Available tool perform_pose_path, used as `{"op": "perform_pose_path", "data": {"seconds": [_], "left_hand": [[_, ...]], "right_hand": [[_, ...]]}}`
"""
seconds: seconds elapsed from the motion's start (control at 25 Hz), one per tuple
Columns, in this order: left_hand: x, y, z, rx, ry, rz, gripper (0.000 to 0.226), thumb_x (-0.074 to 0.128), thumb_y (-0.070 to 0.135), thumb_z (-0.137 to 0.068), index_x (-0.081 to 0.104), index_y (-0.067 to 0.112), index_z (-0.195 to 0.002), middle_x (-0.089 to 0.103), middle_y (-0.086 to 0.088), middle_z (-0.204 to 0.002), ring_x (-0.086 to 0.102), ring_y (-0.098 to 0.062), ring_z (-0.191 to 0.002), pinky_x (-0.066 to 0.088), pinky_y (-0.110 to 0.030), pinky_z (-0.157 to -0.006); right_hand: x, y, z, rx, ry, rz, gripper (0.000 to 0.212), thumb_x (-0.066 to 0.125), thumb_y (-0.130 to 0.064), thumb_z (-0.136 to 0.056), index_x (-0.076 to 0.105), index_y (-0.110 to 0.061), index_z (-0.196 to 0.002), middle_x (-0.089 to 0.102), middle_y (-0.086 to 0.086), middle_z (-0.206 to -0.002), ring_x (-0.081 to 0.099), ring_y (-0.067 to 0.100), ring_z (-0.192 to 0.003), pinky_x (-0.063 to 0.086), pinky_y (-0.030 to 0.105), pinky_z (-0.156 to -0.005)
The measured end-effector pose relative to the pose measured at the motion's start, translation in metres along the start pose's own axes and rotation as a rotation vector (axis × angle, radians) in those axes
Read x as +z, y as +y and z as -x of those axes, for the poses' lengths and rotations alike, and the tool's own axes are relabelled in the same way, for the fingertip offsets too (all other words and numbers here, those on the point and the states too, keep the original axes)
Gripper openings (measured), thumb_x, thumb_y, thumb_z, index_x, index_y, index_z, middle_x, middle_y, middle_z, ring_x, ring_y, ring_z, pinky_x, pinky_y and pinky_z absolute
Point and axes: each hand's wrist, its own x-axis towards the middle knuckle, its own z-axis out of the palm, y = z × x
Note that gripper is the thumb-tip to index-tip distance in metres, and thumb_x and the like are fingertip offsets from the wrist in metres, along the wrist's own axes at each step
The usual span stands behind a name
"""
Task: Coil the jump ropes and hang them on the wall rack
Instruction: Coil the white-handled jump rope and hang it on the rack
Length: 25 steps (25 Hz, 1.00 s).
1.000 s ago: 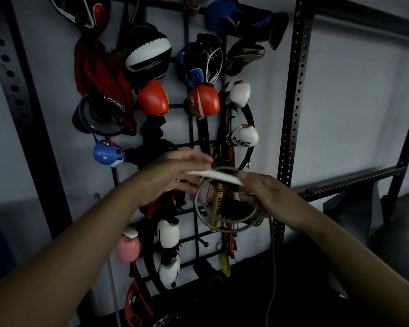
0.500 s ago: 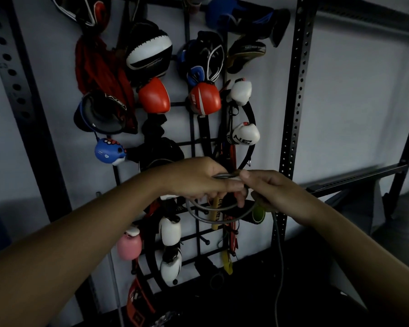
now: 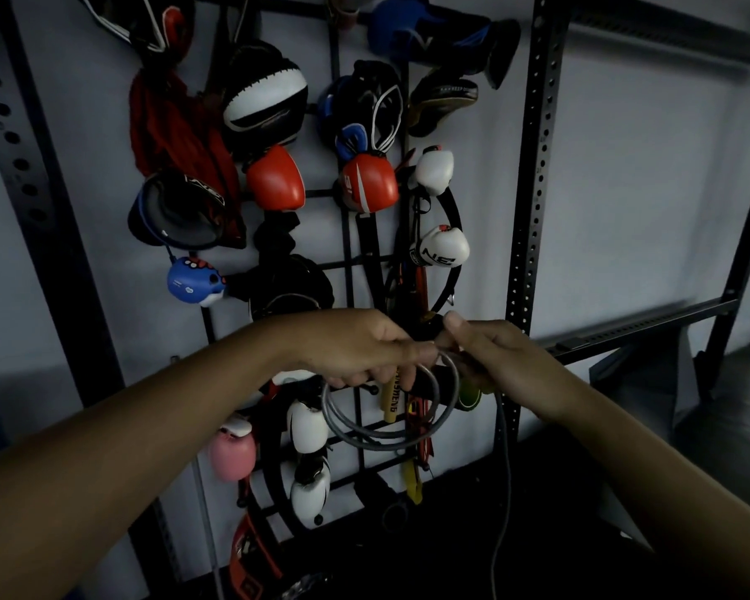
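A grey jump rope (image 3: 382,439) hangs in a few loops in front of the black wire wall rack (image 3: 343,266). My left hand (image 3: 360,348) grips the top of the coil with curled fingers. My right hand (image 3: 490,357) pinches the rope beside it, thumb up, and holds a dark handle with a green end (image 3: 470,396). A loose length of the rope (image 3: 501,491) trails from my right hand down toward the floor. A yellow rope handle (image 3: 392,402) and red straps hang on the rack behind the coil.
The rack is crowded with boxing gloves: red (image 3: 276,177), white (image 3: 440,251), pink (image 3: 232,452), blue (image 3: 193,281), plus head guards and pads. Black perforated steel uprights (image 3: 533,166) stand on both sides, and a horizontal bar (image 3: 641,331) runs to the right.
My left hand closed over the top of the coil and both hands dropped slightly lower. The loops now hang below my fists, with my right thumb raised.
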Motion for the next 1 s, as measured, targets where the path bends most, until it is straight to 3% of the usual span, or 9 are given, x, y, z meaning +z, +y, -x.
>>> {"op": "perform_pose_path", "data": {"seconds": [0.08, 0.2, 0.32, 0.48, 0.6, 0.68, 0.76, 0.88, 1.0], "left_hand": [[0.002, -0.003, -0.004, 0.027, 0.025, 0.014, 0.049, 0.056, 0.058, -0.095, 0.066, 0.01, -0.097, 0.047, 0.007, -0.064, 0.033, -0.007, -0.049, 0.03, -0.023, -0.047], [-0.001, -0.003, -0.007, 0.056, 0.017, 0.131, 0.027, 0.059, 0.048, -0.098, 0.07, 0.025, -0.087, 0.043, 0.01, -0.06, 0.034, -0.007, -0.048, 0.029, -0.023, -0.046], [-0.001, -0.003, -0.011, 0.135, 0.088, 0.226, 0.032, 0.055, 0.047, -0.1, 0.062, 0.018, -0.088, 0.04, 0.011, -0.059, 0.029, -0.007, -0.047, 0.026, -0.021, -0.043], [0.006, -0.003, -0.021, 0.353, 0.416, 0.774, 0.034, 0.048, 0.045, -0.103, 0.049, 0.02, -0.081, 0.035, 0.01, -0.059, 0.028, -0.006, -0.044, 0.029, -0.02, -0.041], [0.009, 0.001, -0.032, 0.469, 0.682, 1.263, 0.037, 0.045, 0.047, -0.105, 0.047, 0.02, -0.079, 0.036, 0.01, -0.054, 0.032, -0.005, -0.04, 0.032, -0.021, -0.04], [0.021, 0.01, -0.038, 0.487, 0.793, 1.471, 0.038, 0.043, 0.047, -0.105, 0.046, 0.019, -0.08, 0.039, 0.009, -0.053, 0.039, -0.007, -0.041, 0.04, -0.022, -0.044], [0.04, 0.018, -0.043, 0.469, 0.891, 1.482, 0.038, 0.042, 0.051, -0.105, 0.048, 0.018, -0.087, 0.046, 0.008, -0.057, 0.05, -0.01, -0.05, 0.049, -0.027, -0.054], [0.059, 0.014, -0.048, 0.455, 0.97, 1.29, 0.045, 0.038, 0.056, -0.104, 0.054, 0.015, -0.094, 0.058, 0.004, -0.07, 0.061, -0.017, -0.072, 0.051, -0.037, -0.073], [0.066, 0.005, -0.048, 0.387, 1.008, 1.075, 0.053, 0.038, 0.057, -0.104, 0.064, 0.011, -0.103, 0.07, -0.001, -0.088, 0.066, -0.027, -0.088, 0.051, -0.05, -0.083]], "right_hand": [[-0.008, 0.002, 0.0, 0.022, -0.014, -0.141, 0.048, 0.049, -0.041, -0.104, 0.074, -0.001, -0.098, 0.038, 0.002, -0.061, 0.034, 0.012, -0.051, 0.029, 0.023, -0.052], [-0.011, 0.002, -0.003, -0.039, 0.002, -0.167, 0.031, 0.051, -0.021, -0.107, 0.076, -0.003, -0.109, 0.034, 0.015, -0.063, 0.032, 0.02, -0.054, 0.029, 0.027, -0.052], [-0.01, 0.0, -0.001, -0.069, 0.101, -0.156, 0.041, 0.048, -0.034, -0.108, 0.076, -0.005, -0.101, 0.049, 0.03, -0.066, 0.044, 0.03, -0.053, 0.042, 0.033, -0.055], [-0.01, 0.009, 0.005, -0.004, 0.136, -0.357, 0.064, 0.028, -0.051, -0.11, 0.069, -0.005, -0.093, 0.06, 0.012, -0.066, 0.038, 0.023, -0.042, 0.034, 0.032, -0.049], [0.009, 0.01, 0.007, -0.003, 0.109, -0.458, 0.064, 0.023, -0.057, -0.105, 0.063, -0.009, -0.115, 0.061, 0.021, -0.085, 0.034, 0.02, -0.035, 0.031, 0.027, -0.043], [0.032, 0.005, 0.006, -0.006, 0.176, -0.413, 0.064, 0.024, -0.065, -0.103, 0.06, -0.015, -0.121, 0.063, 0.027, -0.089, 0.035, 0.016, -0.037, 0.029, 0.025, -0.041], [0.053, -0.002, 0.003, -0.042, 0.279, -0.374, 0.059, 0.032, -0.068, -0.103, 0.061, -0.018, -0.115, 0.065, 0.016, -0.075, 0.04, 0.013, -0.042, 0.034, 0.023, -0.04], [0.072, -0.008, -0.003, -0.094, 0.473, -0.424, 0.037, 0.044, -0.045, -0.107, 0.061, -0.012, -0.108, 0.055, -0.007, -0.06, 0.046, 0.002, -0.046, 0.038, 0.015, -0.043], [0.073, -0.006, -0.002, -0.09, 0.526, -0.484, 0.03, 0.051, -0.036, -0.107, 0.059, -0.011, -0.095, 0.045, -0.007, -0.057, 0.039, 0.005, -0.044, 0.035, 0.018, -0.041]]}}
